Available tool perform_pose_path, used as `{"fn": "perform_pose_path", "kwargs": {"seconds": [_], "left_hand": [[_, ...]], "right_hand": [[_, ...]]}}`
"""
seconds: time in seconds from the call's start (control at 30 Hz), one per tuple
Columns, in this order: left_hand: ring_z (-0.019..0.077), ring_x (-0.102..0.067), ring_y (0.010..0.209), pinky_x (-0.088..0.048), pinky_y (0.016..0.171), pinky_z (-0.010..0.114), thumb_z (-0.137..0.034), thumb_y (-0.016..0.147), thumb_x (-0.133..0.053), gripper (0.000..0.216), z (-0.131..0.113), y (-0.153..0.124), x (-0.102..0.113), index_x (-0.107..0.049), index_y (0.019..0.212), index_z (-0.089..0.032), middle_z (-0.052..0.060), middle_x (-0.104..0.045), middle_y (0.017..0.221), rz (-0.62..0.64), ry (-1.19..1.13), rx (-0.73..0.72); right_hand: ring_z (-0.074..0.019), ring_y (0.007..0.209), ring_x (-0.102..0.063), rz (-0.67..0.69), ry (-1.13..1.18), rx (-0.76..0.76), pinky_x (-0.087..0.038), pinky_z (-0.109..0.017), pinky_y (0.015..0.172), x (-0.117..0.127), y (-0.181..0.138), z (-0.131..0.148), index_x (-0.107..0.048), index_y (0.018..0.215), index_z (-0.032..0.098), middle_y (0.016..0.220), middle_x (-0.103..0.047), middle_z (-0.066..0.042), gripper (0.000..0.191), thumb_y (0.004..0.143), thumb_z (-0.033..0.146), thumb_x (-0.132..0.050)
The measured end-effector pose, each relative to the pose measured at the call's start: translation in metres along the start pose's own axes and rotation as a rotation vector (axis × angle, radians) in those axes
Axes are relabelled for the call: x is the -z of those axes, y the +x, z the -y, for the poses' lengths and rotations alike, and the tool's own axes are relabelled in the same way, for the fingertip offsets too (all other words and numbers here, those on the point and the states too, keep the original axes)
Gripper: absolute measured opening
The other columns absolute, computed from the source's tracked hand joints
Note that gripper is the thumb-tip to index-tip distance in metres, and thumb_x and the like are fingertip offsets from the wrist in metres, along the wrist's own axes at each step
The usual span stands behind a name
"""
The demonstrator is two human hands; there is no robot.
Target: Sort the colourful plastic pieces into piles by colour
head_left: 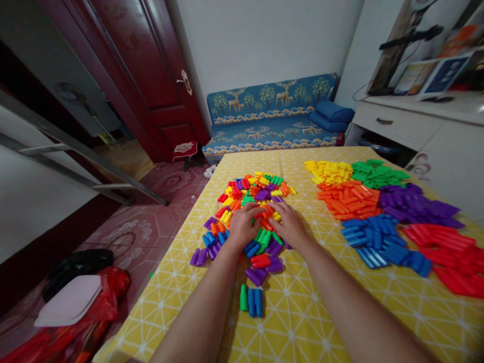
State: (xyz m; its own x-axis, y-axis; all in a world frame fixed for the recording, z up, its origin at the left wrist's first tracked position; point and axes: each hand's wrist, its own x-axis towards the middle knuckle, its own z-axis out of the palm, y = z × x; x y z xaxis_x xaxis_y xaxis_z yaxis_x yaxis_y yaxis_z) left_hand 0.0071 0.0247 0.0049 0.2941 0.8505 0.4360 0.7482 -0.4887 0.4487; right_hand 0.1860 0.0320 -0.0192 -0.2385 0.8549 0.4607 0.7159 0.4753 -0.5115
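A mixed pile of plastic bullet-shaped building pieces in several colours lies on the yellow patterned tablecloth. My left hand rests over the middle of this pile, fingers stretched and apart from the thumb. Facing it from the other side, my right hand also has its fingers spread at the pile. Orange and red pieces show between the two hands; neither hand visibly grips one. Closer to me lie a green piece and a joined blue pair.
At the table's right, pieces lie in single-colour heaps: yellow, green, orange, purple, blue and red. Behind stands a blue sofa. A metal ladder and bags are left.
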Motion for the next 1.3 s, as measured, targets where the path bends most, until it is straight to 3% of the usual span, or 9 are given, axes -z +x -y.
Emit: {"fn": "perform_pose_path", "kwargs": {"seconds": [0.2, 0.37, 0.47, 0.63, 0.83, 1.0, 1.1, 1.2, 1.3], "left_hand": [[0.0177, -0.065, 0.106, -0.052, 0.094, 0.032, 0.002, 0.075, -0.052, 0.046, 0.004, -0.001, -0.004, -0.072, 0.107, -0.024, 0.004, -0.070, 0.112, -0.020, -0.247, -0.131], [0.0182, -0.066, 0.104, -0.053, 0.094, 0.033, 0.002, 0.074, -0.053, 0.048, 0.005, -0.001, -0.005, -0.070, 0.111, -0.023, 0.003, -0.072, 0.109, -0.008, -0.273, -0.129], [0.0195, -0.067, 0.103, -0.054, 0.093, 0.035, 0.000, 0.076, -0.055, 0.044, 0.006, 0.000, -0.006, -0.069, 0.111, -0.023, 0.004, -0.072, 0.109, -0.022, -0.230, -0.084], [0.0189, -0.067, 0.103, -0.054, 0.091, 0.033, 0.000, 0.076, -0.056, 0.042, 0.009, -0.001, -0.007, -0.069, 0.109, -0.022, 0.005, -0.072, 0.108, -0.032, -0.225, -0.098], [0.0186, -0.066, 0.104, -0.053, 0.094, 0.034, -0.002, 0.077, -0.056, 0.042, 0.009, -0.002, -0.007, -0.069, 0.111, -0.022, 0.005, -0.072, 0.110, -0.027, -0.232, -0.085], [0.0194, -0.066, 0.105, -0.053, 0.094, 0.035, -0.002, 0.077, -0.056, 0.042, 0.008, -0.001, -0.007, -0.069, 0.111, -0.021, 0.005, -0.071, 0.112, -0.030, -0.227, -0.065], [0.0201, -0.066, 0.104, -0.054, 0.092, 0.035, -0.005, 0.077, -0.058, 0.043, 0.008, -0.002, -0.007, -0.065, 0.117, -0.020, 0.007, -0.071, 0.111, -0.091, -0.241, -0.028], [0.0194, -0.068, 0.099, -0.056, 0.089, 0.034, -0.007, 0.076, -0.061, 0.048, 0.007, -0.003, -0.007, -0.063, 0.122, -0.021, 0.005, -0.072, 0.107, -0.147, -0.319, 0.036], [0.0180, -0.069, 0.093, -0.057, 0.086, 0.033, -0.006, 0.074, -0.062, 0.049, 0.005, -0.003, -0.005, -0.063, 0.120, -0.023, 0.002, -0.074, 0.100, -0.149, -0.367, 0.067]], "right_hand": [[-0.0244, 0.112, -0.053, 0.064, -0.098, 0.003, -0.043, -0.041, 0.099, 0.004, -0.001, 0.006, -0.051, 0.136, 0.022, 0.121, -0.063, -0.009, 0.057, 0.080, 0.012, -0.052], [-0.0265, 0.097, -0.059, -0.144, -0.021, -0.085, -0.047, -0.041, 0.088, 0.008, -0.002, 0.006, -0.065, 0.117, 0.022, 0.103, -0.068, -0.011, 0.034, 0.085, 0.024, -0.053], [-0.0245, 0.092, -0.061, -0.351, 0.251, -0.241, -0.049, -0.040, 0.084, 0.008, -0.001, -0.002, -0.066, 0.110, 0.021, 0.103, -0.069, -0.010, 0.030, 0.085, 0.032, -0.054], [-0.0141, 0.064, -0.060, -0.576, 0.772, -0.556, -0.050, -0.027, 0.060, 0.026, 0.012, -0.035, -0.062, 0.088, 0.017, 0.072, -0.064, 0.000, 0.021, 0.075, 0.034, -0.064], [-0.0117, 0.093, -0.066, -0.976, 1.399, -0.589, -0.056, -0.026, 0.081, 0.070, 0.021, -0.066, -0.051, 0.079, 0.019, 0.096, -0.064, -0.004, 0.013, 0.079, 0.020, -0.064], [-0.0134, 0.097, -0.066, -0.825, 1.373, -0.648, -0.056, -0.026, 0.080, 0.061, 0.015, -0.055, -0.056, 0.095, 0.019, 0.111, -0.064, -0.008, 0.021, 0.078, 0.029, -0.065], [-0.0148, 0.090, -0.067, -0.558, 1.199, -0.630, -0.055, -0.026, 0.071, 0.039, 0.013, -0.031, -0.061, 0.100, 0.020, 0.106, -0.068, -0.006, 0.033, 0.073, 0.036, -0.069], [-0.0179, 0.094, -0.067, -0.197, 0.997, -0.463, -0.055, -0.031, 0.075, 0.017, 0.010, 0.000, -0.063, 0.109, 0.021, 0.110, -0.068, -0.007, 0.039, 0.074, 0.038, -0.067], [-0.0210, 0.104, -0.064, -0.069, 0.716, -0.232, -0.053, -0.038, 0.089, 0.000, 0.006, 0.024, -0.063, 0.115, 0.022, 0.116, -0.067, -0.008, 0.041, 0.074, 0.029, -0.065]]}}
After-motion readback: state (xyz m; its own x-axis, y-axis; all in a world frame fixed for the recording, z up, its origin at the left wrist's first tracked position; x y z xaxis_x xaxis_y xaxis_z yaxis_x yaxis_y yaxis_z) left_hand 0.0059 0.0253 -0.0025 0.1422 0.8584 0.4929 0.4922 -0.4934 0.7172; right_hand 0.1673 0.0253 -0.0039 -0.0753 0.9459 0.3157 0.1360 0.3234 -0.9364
